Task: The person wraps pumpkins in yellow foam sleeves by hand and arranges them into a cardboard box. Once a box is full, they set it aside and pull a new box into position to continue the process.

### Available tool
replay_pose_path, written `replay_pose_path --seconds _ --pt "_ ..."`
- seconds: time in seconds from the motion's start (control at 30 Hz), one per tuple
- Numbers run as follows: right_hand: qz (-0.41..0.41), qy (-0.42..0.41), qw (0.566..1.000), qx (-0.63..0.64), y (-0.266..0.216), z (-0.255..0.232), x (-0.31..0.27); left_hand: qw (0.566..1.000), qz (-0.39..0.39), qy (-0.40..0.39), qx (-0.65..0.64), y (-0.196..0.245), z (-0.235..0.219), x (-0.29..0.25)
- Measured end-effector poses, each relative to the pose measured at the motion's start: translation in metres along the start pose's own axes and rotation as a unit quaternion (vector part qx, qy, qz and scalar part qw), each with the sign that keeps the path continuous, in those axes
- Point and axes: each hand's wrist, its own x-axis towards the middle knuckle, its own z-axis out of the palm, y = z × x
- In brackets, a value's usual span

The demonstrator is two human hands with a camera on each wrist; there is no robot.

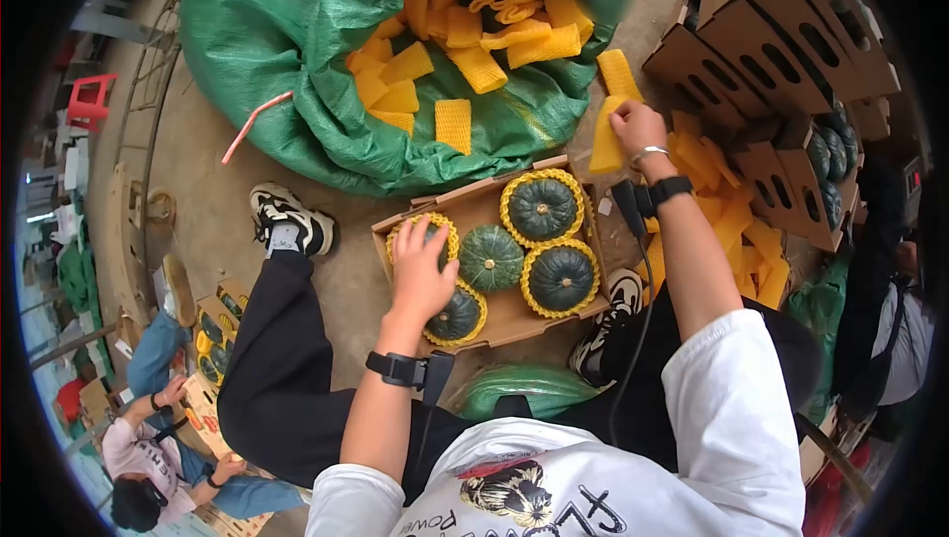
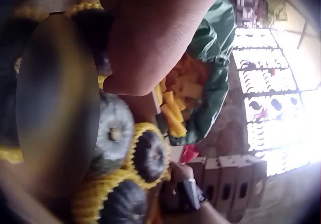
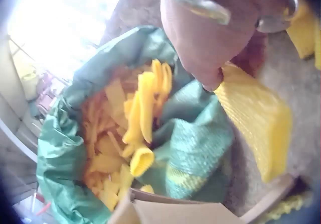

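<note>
An open cardboard box (image 1: pixel 506 337) holds several dark green squashes; the middle one (image 1: pixel 490 258) is bare, while others, such as the top right squash (image 1: pixel 543 209), wear yellow foam nets. My left hand (image 1: pixel 423 275) rests with spread fingers on the netted squash at the box's upper left. Right of the box, my right hand (image 1: pixel 638 128) pinches a flat yellow foam net (image 1: pixel 607 137). The same net (image 3: pixel 256 116) hangs from the right hand (image 3: pixel 210 38) in the right wrist view. In the left wrist view the left hand (image 2: pixel 145 38) is close up, its fingertips partly hidden.
Beyond the box lies a green sack (image 1: pixel 326 127) full of yellow foam nets. Cardboard cartons (image 1: pixel 732 72) stand at the upper right, above a pile of loose nets (image 1: pixel 736 225). A green bundle (image 1: pixel 529 391) lies between the legs. Another person (image 1: pixel 148 458) handles a box at lower left.
</note>
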Motion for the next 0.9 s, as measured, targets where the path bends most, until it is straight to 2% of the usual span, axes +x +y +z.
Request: replay_pose_path --seconds 0.03,0.07,0.1,0.13,0.17,0.2,0.23,0.27,0.3,0.33,0.4,0.47,0.5,0.53,0.6,0.63,0.67,0.7,0.73,0.8,0.83,0.87,0.9 --pt "-0.002 0.003 1.000 0.000 -0.010 -0.020 -0.012 0.992 -0.028 0.055 -0.113 -0.005 -0.001 0.000" --pt "0.002 0.048 0.995 0.090 -0.026 -0.038 -0.028 0.982 -0.047 0.105 -0.150 0.002 -0.014 0.001" --pt "0.006 0.094 0.979 0.182 -0.043 -0.053 -0.047 0.964 -0.065 0.122 -0.229 0.012 -0.030 0.000" --pt "-0.025 0.037 0.971 0.234 -0.062 -0.063 -0.067 0.938 -0.082 0.139 -0.306 0.022 -0.044 -0.002" --pt "-0.179 0.046 0.941 0.284 -0.077 -0.056 -0.089 0.882 -0.064 0.154 -0.441 0.031 -0.052 -0.007" --pt "-0.181 -0.109 0.930 0.300 -0.103 -0.062 -0.121 0.882 -0.060 0.159 -0.439 0.040 -0.064 -0.019" --pt "-0.218 -0.233 0.894 0.316 -0.134 -0.085 -0.158 0.859 -0.048 0.018 -0.509 0.050 -0.079 -0.032" --pt "-0.261 -0.282 0.859 0.339 -0.142 -0.074 -0.184 0.815 -0.034 -0.123 -0.565 0.058 -0.090 -0.045" --pt "-0.189 -0.358 0.848 0.341 -0.154 -0.079 -0.210 0.804 -0.044 -0.197 -0.559 0.065 -0.096 -0.060" --pt "-0.176 -0.389 0.819 0.384 -0.153 -0.070 -0.230 0.782 -0.029 -0.223 -0.582 0.064 -0.092 -0.075" --pt "-0.132 -0.397 0.802 0.426 -0.147 -0.062 -0.263 0.831 -0.048 -0.176 -0.526 0.061 -0.094 -0.101" --pt "-0.081 -0.508 0.709 0.483 -0.127 -0.047 -0.295 0.936 0.032 -0.089 -0.340 0.057 -0.083 -0.123" --pt "-0.067 -0.566 0.680 0.462 -0.127 -0.050 -0.310 0.936 0.032 -0.106 -0.334 0.061 -0.075 -0.131" --pt "-0.032 -0.609 0.663 0.434 -0.126 -0.049 -0.322 0.904 0.045 -0.139 -0.402 0.061 -0.061 -0.137" --pt "-0.066 -0.610 0.728 0.307 -0.129 -0.059 -0.328 0.888 0.007 -0.206 -0.412 0.059 -0.051 -0.145" --pt "-0.187 -0.488 0.778 0.348 -0.122 -0.054 -0.327 0.887 0.009 -0.205 -0.415 0.056 -0.052 -0.146" --pt "-0.301 -0.353 0.801 0.378 -0.114 -0.049 -0.326 0.860 0.039 -0.259 -0.439 0.049 -0.054 -0.145" --pt "-0.114 -0.376 0.744 0.541 -0.113 -0.057 -0.323 0.829 0.068 -0.311 -0.461 0.049 -0.059 -0.144" --pt "0.079 -0.374 0.639 0.667 -0.115 -0.065 -0.318 0.828 0.069 -0.308 -0.464 0.054 -0.063 -0.145" --pt "0.084 -0.405 0.554 0.723 -0.115 -0.065 -0.316 0.724 -0.021 -0.241 -0.646 0.068 -0.070 -0.147" --pt "0.045 -0.410 0.603 0.683 -0.117 -0.059 -0.319 0.693 -0.062 -0.193 -0.692 0.068 -0.063 -0.144" --pt "0.006 -0.413 0.650 0.638 -0.120 -0.054 -0.321 0.692 -0.061 -0.193 -0.693 0.059 -0.054 -0.138" --pt "-0.054 -0.333 0.820 0.463 -0.124 -0.054 -0.316 0.879 -0.073 -0.080 -0.464 0.053 -0.049 -0.131"
